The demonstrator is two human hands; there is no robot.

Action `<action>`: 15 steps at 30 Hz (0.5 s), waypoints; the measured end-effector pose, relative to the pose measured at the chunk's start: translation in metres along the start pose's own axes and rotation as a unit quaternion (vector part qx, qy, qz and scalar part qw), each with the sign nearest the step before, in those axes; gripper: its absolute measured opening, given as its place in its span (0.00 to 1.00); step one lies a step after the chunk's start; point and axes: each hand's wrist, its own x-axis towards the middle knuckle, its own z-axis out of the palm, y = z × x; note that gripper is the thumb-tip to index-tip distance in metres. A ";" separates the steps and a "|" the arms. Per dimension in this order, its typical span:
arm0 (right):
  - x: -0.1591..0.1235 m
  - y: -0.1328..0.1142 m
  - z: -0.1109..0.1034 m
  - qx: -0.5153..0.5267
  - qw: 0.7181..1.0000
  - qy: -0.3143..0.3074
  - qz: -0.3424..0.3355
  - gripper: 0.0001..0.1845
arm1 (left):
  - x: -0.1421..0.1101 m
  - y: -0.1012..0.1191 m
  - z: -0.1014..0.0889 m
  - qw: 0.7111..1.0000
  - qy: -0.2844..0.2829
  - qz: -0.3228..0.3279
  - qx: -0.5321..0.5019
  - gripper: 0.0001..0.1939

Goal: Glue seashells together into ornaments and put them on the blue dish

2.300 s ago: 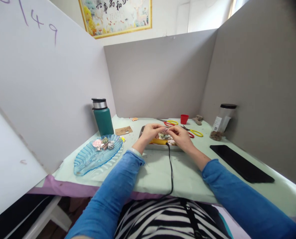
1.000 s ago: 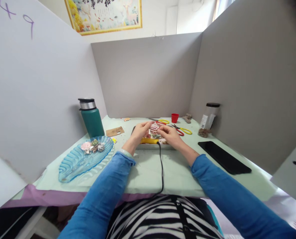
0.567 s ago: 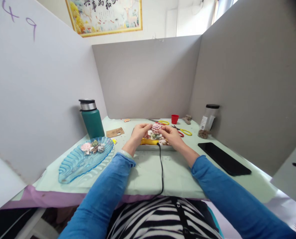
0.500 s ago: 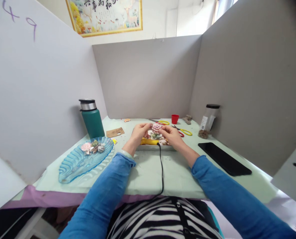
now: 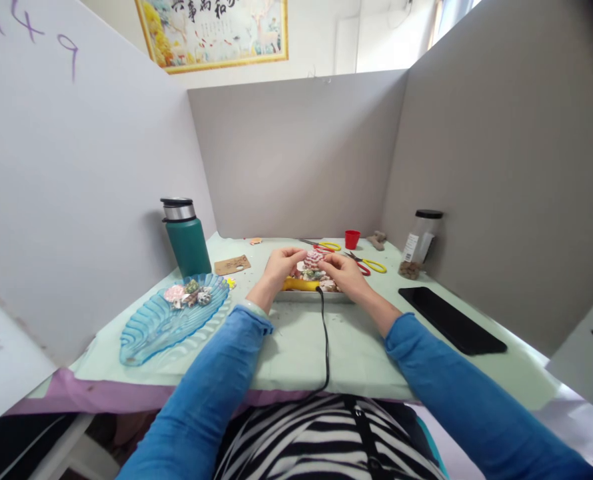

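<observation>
A pink and white ridged seashell (image 5: 314, 259) is pinched between my left hand (image 5: 282, 267) and my right hand (image 5: 345, 273), thumbs and fingers on its two sides. It is held above a shallow tray (image 5: 310, 297) of small shells and greenish pieces. Across the tray's near side lies a yellow-handled corded tool (image 5: 300, 285), whose black cord (image 5: 325, 340) runs down toward my lap; its working end is hidden by my left hand. To the left, a blue shell-shaped dish (image 5: 151, 333) carries several shells (image 5: 189, 293).
At the left stands a green bottle (image 5: 189, 243), near a brown card (image 5: 232, 265). Behind my hands are yellow-and-red-handled scissors (image 5: 374, 265), a second pair (image 5: 330, 246) and a red cup (image 5: 352, 240). A clear jar (image 5: 416, 247) and black phone (image 5: 451, 320) are on the right. Grey partitions enclose the table.
My fingers have shifted slightly on the shell, which now sits a little lower and tilted differently. The whole view has moved slightly; everything else stays in place.
</observation>
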 end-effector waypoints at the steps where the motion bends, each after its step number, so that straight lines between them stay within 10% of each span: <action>1: 0.000 0.001 0.000 0.000 1.000 0.002 0.003 0.18 | 0.000 0.000 0.000 1.000 -0.002 -0.001 -0.002 0.11; 15: 0.000 0.002 -0.001 0.004 1.000 0.005 0.010 0.18 | 0.005 -0.006 -0.004 0.999 0.024 0.022 0.003 0.13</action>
